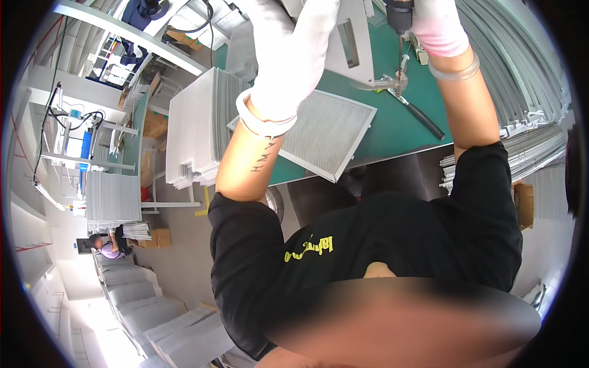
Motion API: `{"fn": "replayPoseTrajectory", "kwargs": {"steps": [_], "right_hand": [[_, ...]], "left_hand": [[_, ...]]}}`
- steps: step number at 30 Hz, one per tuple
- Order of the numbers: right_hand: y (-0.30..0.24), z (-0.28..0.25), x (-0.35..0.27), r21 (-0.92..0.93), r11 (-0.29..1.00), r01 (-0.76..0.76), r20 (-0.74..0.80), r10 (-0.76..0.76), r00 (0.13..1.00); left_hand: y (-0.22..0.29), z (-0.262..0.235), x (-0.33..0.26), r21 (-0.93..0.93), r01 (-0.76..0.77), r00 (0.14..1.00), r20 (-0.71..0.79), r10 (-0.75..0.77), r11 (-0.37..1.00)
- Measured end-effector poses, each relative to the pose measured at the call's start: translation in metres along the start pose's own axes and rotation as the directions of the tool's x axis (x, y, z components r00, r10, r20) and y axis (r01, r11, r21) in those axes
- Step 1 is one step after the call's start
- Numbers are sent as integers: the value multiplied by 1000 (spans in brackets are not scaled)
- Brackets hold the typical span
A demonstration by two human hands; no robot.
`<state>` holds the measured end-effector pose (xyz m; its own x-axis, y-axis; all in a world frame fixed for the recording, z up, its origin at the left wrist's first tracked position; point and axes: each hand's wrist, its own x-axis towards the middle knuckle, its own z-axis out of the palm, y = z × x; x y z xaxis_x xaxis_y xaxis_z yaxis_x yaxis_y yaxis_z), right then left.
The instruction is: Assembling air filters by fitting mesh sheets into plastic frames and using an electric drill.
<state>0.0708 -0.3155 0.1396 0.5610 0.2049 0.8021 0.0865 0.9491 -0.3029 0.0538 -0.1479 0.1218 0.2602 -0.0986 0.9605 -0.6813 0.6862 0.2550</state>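
My left hand (287, 52), in a white glove, reaches up to the top edge of the view. Its thumb and fingers spread apart, though the tips are cut off. Below it lies a white-framed mesh panel (331, 132) on the green worktop (383, 119). My right hand (437, 27) wears a white and pink glove and is right beside a black power screwdriver or drill (399, 15) with a thin bit pointing down. Its fingers are hidden, so I cannot tell its grip. A black-handled hand tool (423, 118) lies on the worktop under that bit.
A pale machine bracket (350, 43) stands between my hands. Stacked white panels (193, 126) rise on the left, and long pale strips (521, 61) crowd the right. Further left, a person in a purple top (110, 248) is beside more stacks (138, 306). Cardboard boxes (161, 237) sit nearby.
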Motion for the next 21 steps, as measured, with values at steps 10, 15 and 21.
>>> {"fn": "replayPoseTrajectory", "kwargs": {"steps": [10, 15, 21], "right_hand": [[-12, -25, -43, -392, 893, -219, -192, 153, 969], [6, -47, -77, -175, 938, -300, -134, 279, 951], [13, -52, -108, -201, 927, -317, -265, 260, 928]], "left_hand": [[24, 9, -25, 344, 308, 949, -178, -261, 887], [31, 8, -47, 215, 549, 816, 74, -574, 808], [25, 21, -60, 353, 509, 806, 125, -578, 785]]}}
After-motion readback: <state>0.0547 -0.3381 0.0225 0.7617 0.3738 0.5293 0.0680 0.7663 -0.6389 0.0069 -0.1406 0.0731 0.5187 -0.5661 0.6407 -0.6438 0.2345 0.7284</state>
